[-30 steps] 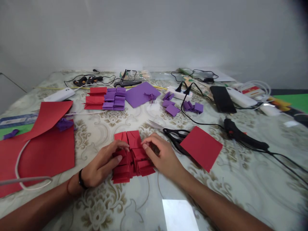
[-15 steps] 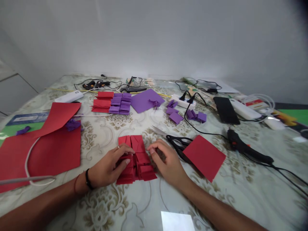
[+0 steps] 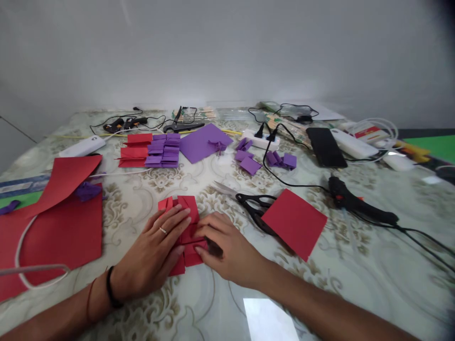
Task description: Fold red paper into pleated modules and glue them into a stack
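A stack of folded red paper pieces lies on the patterned table in front of me. My left hand lies flat over the stack's left side, fingers spread, a ring on one finger. My right hand presses its fingertips on the lower right pieces. Neither hand lifts anything. Black-handled scissors lie just right of my right hand, next to a red paper square.
Large red sheets and a white cord lie at the left. Folded red and purple pieces, a purple sheet, glue guns, a phone, a power strip and cables fill the back and right.
My left hand has flattened over the red stack, covering more of it. My right hand has slid down and left along the pieces. The view has shifted slightly.
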